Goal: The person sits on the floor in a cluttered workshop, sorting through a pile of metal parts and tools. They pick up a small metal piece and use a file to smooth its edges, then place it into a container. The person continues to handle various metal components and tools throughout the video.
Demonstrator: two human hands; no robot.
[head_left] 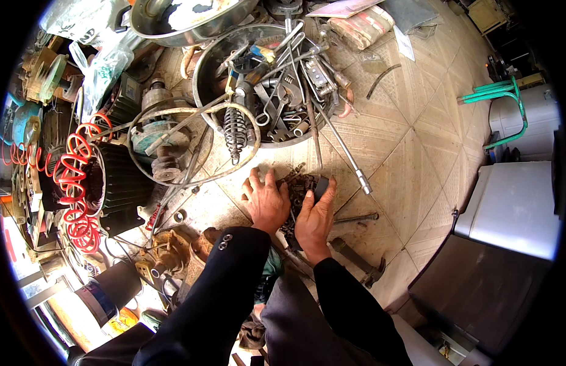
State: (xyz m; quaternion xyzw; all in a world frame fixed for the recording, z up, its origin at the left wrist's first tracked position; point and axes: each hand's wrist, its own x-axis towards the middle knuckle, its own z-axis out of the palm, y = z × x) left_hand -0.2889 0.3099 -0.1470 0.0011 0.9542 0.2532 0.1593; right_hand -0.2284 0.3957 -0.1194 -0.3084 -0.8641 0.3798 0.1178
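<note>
My right hand (315, 222) grips a small dark block (321, 188) between thumb and fingers; what kind of thing it is I cannot make out. Close beside it, my left hand (268, 204) is held low over the floor, palm down, fingers apart. Between the two hands lies a heap of small dark metal parts (300, 186), partly covered by them. Just beyond is a round metal basin (200, 91) crowded with wrenches, rods and other tools. A coil spring (235, 135) leans at its near left side.
A hammer (359, 262) and a short metal bar (356, 218) lie right of my hands. A long socket bar (353, 168) reaches out from the basin. A red coiled hose (78, 183) and a finned motor housing (127, 186) crowd the left. Grey boxes (508, 207) stand at the right.
</note>
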